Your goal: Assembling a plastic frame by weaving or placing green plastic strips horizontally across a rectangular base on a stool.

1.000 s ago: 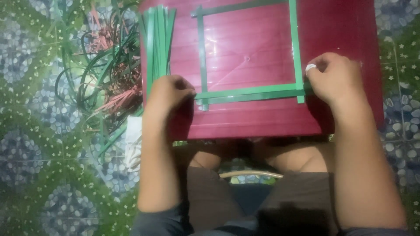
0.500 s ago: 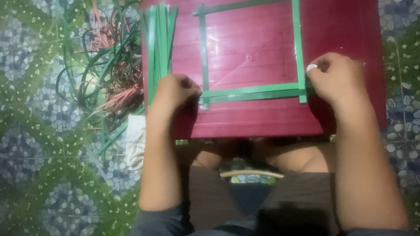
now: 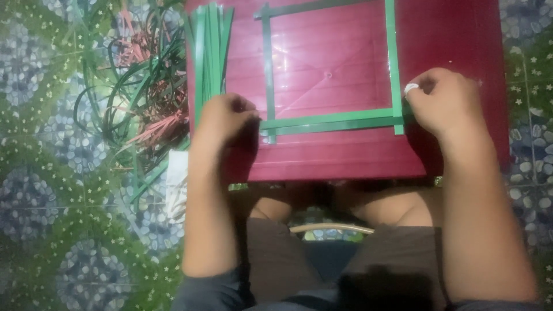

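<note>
Bottom green strip (image 3: pixel 331 122) pinched at both ends — left hand (image 3: pixel 222 118), right hand (image 3: pixel 443 103), fingers closed; best kept flat, square (red counter (image 3: pixel 455 34)).

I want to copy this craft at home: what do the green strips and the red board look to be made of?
Green strips: thin, flat, slightly glossy, likely plastic ribbon or dyed leaf; hard to tell which. Red board: smooth and shiny with reflections and moulded ridges, probably plastic.
</note>
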